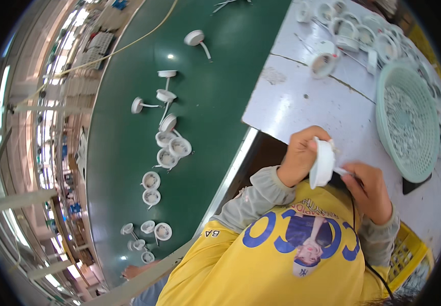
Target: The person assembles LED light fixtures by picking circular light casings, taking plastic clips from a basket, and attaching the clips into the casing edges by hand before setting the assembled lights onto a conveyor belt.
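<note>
In front of my chest, my left hand [303, 155] grips a white round housing [323, 164] by its rim, thumb on top. The housing is tilted on edge, its outer side to the left and its inner side facing right. My right hand [369, 189] is closed beside it, fingers pinching a short white cable [340, 171] at the housing. Blur hides the fingertips. A thin black cord [378, 275] runs down the front of my yellow shirt below the right hand.
A pale green basket [383, 127] of small white parts stands on the white table [281, 102], near a pile of similar housings [348, 35]. More housings with cables [179, 147] lie on the green belt [215, 102]. A yellow crate [409, 252] sits lower right; another person's hand [139, 271] shows lower left.
</note>
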Action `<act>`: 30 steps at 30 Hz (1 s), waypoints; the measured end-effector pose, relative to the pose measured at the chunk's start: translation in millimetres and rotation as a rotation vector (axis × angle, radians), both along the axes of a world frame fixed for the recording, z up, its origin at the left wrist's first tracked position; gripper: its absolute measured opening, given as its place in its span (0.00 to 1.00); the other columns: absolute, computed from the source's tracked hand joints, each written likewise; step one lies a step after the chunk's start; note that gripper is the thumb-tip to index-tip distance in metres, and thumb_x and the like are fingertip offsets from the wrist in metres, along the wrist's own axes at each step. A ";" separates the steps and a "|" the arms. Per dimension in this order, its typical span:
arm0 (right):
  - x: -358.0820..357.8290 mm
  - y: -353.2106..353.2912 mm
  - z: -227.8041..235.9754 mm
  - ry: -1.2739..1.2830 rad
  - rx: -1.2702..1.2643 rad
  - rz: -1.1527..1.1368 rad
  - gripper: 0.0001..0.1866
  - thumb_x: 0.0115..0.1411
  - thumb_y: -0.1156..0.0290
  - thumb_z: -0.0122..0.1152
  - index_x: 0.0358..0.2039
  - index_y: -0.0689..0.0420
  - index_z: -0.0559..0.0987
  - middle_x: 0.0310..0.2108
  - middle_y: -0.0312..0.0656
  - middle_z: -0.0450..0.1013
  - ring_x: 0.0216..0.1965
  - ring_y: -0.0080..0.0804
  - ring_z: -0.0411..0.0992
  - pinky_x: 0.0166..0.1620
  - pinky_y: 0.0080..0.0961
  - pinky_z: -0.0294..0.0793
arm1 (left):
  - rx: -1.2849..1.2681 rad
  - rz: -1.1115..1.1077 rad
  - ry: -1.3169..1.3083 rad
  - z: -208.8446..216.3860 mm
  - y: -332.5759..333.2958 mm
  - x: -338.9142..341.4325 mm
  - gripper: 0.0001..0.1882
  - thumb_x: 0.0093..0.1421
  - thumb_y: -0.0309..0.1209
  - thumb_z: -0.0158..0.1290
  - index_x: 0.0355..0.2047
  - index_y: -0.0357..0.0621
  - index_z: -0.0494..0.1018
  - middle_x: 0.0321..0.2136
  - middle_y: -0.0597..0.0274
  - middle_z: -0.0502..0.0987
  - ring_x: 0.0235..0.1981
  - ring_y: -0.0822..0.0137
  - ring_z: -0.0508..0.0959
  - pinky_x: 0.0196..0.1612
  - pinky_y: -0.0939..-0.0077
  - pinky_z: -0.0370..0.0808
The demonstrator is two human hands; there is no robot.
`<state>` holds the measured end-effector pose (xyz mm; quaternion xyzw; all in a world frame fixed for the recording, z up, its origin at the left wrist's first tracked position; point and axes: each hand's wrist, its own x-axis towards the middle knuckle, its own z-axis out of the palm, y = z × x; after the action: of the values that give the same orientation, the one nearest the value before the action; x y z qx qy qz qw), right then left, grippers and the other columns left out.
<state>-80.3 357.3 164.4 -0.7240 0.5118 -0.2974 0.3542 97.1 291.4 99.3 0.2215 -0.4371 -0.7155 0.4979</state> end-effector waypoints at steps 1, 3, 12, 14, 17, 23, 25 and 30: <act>-10.8 5.1 -9.1 -0.011 -0.117 0.067 0.15 0.48 0.78 0.58 0.38 0.64 0.70 0.25 0.47 0.69 0.20 0.34 0.65 0.24 0.25 0.64 | -0.120 -0.006 -0.089 -10.2 -4.2 0.0 0.15 0.58 0.39 0.49 0.34 0.36 0.68 0.25 0.59 0.73 0.25 0.72 0.73 0.26 0.81 0.71; -38.1 29.0 -18.8 0.004 -0.097 -0.149 0.11 0.52 0.78 0.55 0.37 0.64 0.71 0.23 0.41 0.68 0.20 0.25 0.62 0.24 0.18 0.61 | -0.240 0.174 -0.075 1.8 -9.1 -3.9 0.13 0.59 0.35 0.49 0.37 0.38 0.67 0.32 0.60 0.72 0.34 0.72 0.72 0.33 0.79 0.71; -308.3 257.9 -42.5 0.025 -0.309 -1.621 0.17 0.60 0.65 0.50 0.44 0.64 0.69 0.24 0.29 0.62 0.22 0.14 0.55 0.26 0.09 0.55 | -0.269 1.013 -0.742 9.9 -43.0 153.1 0.11 0.58 0.31 0.47 0.35 0.34 0.69 0.33 0.58 0.73 0.35 0.69 0.72 0.39 0.77 0.69; -422.5 448.3 -85.5 0.166 -0.254 -1.789 0.19 0.60 0.64 0.50 0.46 0.65 0.69 0.27 0.32 0.65 0.25 0.17 0.61 0.30 0.11 0.61 | -0.284 1.150 -0.716 1.0 -45.5 195.6 0.12 0.58 0.32 0.47 0.37 0.34 0.68 0.34 0.57 0.71 0.36 0.69 0.71 0.40 0.77 0.69; -466.5 557.2 -109.9 0.931 -0.294 -1.941 0.24 0.58 0.61 0.53 0.50 0.64 0.66 0.40 0.46 0.69 0.42 0.32 0.67 0.46 0.23 0.65 | -0.184 1.352 -0.631 -4.5 -45.0 234.4 0.13 0.58 0.31 0.47 0.39 0.34 0.67 0.35 0.56 0.71 0.36 0.68 0.71 0.39 0.77 0.70; -357.5 271.0 -25.2 0.769 -0.443 -1.433 0.21 0.56 0.71 0.52 0.51 0.58 0.66 0.52 0.43 0.61 0.56 0.36 0.56 0.58 0.30 0.52 | -0.148 1.456 -0.717 -18.7 -22.9 262.0 0.14 0.56 0.27 0.50 0.41 0.34 0.66 0.37 0.57 0.69 0.37 0.67 0.71 0.41 0.77 0.70; -310.1 170.3 -4.5 0.714 -0.499 -1.144 0.16 0.53 0.76 0.53 0.45 0.58 0.72 0.48 0.42 0.66 0.53 0.34 0.60 0.56 0.27 0.55 | -0.087 1.379 -0.786 -27.2 -18.5 268.6 0.16 0.54 0.25 0.51 0.43 0.34 0.64 0.42 0.56 0.67 0.41 0.66 0.69 0.44 0.76 0.69; -208.3 -9.7 -7.4 0.323 -0.301 -0.469 0.10 0.49 0.76 0.55 0.35 0.58 0.75 0.37 0.44 0.70 0.42 0.41 0.67 0.47 0.31 0.64 | 0.038 1.324 -1.065 -64.7 -17.3 292.4 0.29 0.50 0.20 0.53 0.52 0.32 0.55 0.48 0.52 0.63 0.46 0.62 0.68 0.45 0.75 0.70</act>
<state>-288.6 347.6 157.0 -0.6684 0.6645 -0.3246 0.0794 389.6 274.1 34.6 0.7471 -0.3815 -0.0841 0.5378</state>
